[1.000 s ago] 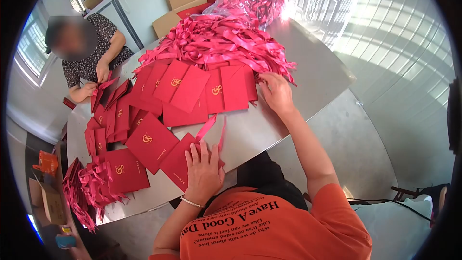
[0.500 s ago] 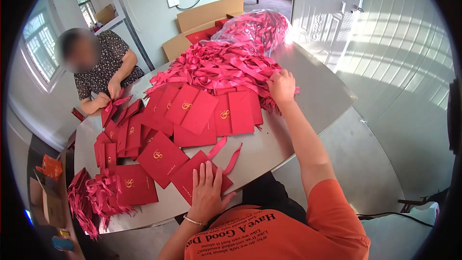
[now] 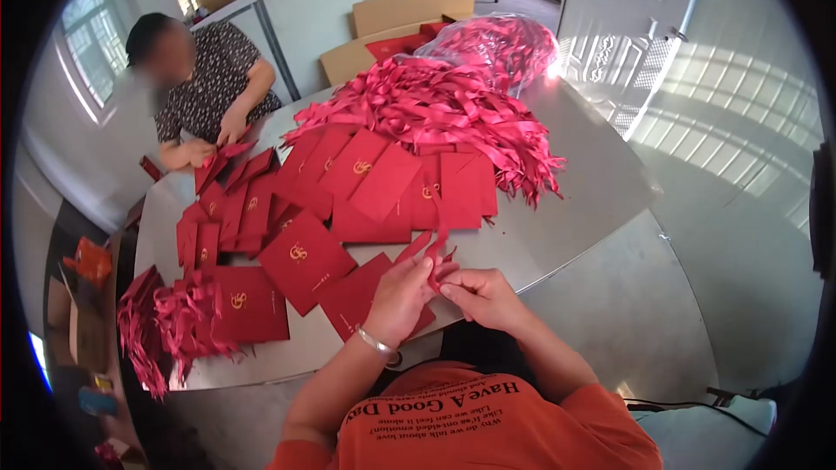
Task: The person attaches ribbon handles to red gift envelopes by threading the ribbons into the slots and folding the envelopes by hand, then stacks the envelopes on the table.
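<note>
My left hand [image 3: 402,296] and my right hand [image 3: 482,296] are close together over the near edge of the table. Both are closed on a pink-red ribbon [image 3: 441,239], which rises in a loop above the fingers. Under my left hand lies a flat red paper bag [image 3: 347,298], partly covered by hand and wrist. Another red bag with a gold logo [image 3: 302,263] lies just left of it. The large heap of pink ribbons [image 3: 427,109] is farther back, beyond a spread of overlapping red bags [image 3: 383,183].
A person [image 3: 218,78] sits across the table at the left, hands on a red bag. Bags with ribbons attached [image 3: 187,322] are piled at the near-left table edge. A clear plastic sack of ribbons [image 3: 505,48] and a cardboard box [image 3: 409,13] are at the back.
My right hand has come back from the ribbon heap to my left hand. My left hand has lifted off the flat bag, and both now grip a ribbon. The view has shifted slightly.
</note>
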Available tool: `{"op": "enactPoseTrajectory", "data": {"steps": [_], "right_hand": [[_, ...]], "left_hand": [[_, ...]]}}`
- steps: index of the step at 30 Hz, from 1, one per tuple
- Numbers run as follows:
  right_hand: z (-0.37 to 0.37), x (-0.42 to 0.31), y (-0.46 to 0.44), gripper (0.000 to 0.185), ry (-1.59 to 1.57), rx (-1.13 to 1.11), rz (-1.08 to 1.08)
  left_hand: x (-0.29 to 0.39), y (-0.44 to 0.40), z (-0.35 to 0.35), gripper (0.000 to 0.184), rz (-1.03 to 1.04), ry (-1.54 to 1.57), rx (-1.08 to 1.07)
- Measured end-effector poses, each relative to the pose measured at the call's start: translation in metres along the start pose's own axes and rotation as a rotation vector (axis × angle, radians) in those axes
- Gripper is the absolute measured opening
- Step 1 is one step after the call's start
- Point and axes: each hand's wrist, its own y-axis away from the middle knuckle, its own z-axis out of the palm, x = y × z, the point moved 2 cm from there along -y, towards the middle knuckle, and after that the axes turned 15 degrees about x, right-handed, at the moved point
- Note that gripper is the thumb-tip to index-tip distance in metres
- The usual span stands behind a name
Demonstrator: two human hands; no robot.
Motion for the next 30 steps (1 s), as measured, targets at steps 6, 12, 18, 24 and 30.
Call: {"op": "enactPoseTrajectory", "data": {"steps": [6,12,18,24,30], "right_hand": [[-0.048,0.01,0.023,0.012,0.11,-0.074,0.255],[-0.045,0.012,0.024,0.014,0.092,-0.297,0.303],[0.025,0.026,0.014,0.011,-0.015,-0.033,0.051],[0.027,0.005,0.015,0.008,0.115,0.238,-0.527],[0.016,0.004,0.028,0.006,-0.241,0.204,0.011]], "left_hand": [[0.029,-0.014,-0.007,0.019,0.053,0.079,0.043],[0.042,-0.006,-0.013,0.019,0.14,0.042,0.095],[-0.008,0.012,-0.001,0.014,0.2,0.091,0.163],[0.011,0.037,-0.004,0.007,0.248,-0.229,0.285],[-0.034,0.043,-0.007,0.011,0.679,-0.549,0.121]]}}
